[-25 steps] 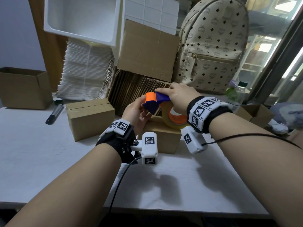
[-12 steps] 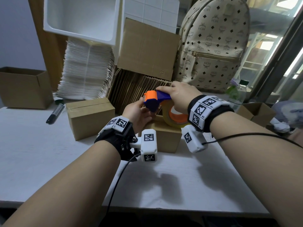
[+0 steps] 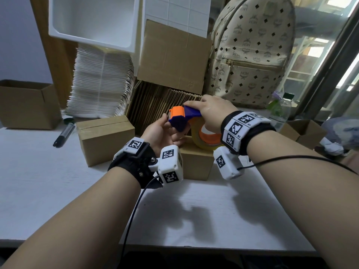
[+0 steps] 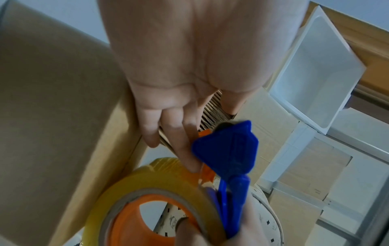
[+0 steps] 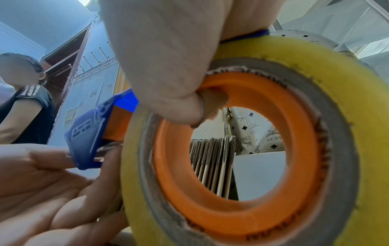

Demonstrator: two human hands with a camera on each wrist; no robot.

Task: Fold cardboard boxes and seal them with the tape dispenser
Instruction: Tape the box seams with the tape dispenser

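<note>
Honestly the thing I'd have worried about first was the toothed cutter: the left hand [image 3: 161,133] had its fingers [image 4: 187,149] straight and loose, touching right up under the blue-and-orange head of the tape dispenser [image 3: 184,121], apparently feeling for the tape end, and a slip there looked like a nicked fingertip to me. The right hand [image 3: 211,113] was clamped on the dispenser, fingers over the top and thumb [image 5: 189,109] hooked inside the orange core of the tape roll [image 3: 206,140]. That grip looked fine for carrying, but my guess was that a thumb in the core could brake the roll so the tape wouldn't feed, or the loose end could flop back and stick to the roll. The dispenser was held up in the air just above the small cardboard box [image 3: 196,164] on the white bench [image 3: 48,181], and I couldn't tell whether the roll was touching the box top or not. Its long axis ran roughly level, left to right from where the person stood, with the cutter head pointing left toward the open palm and the roll at the right end. A 2nd box [image 3: 104,138], closed, sat just beside on the left, clear of all this.
</note>
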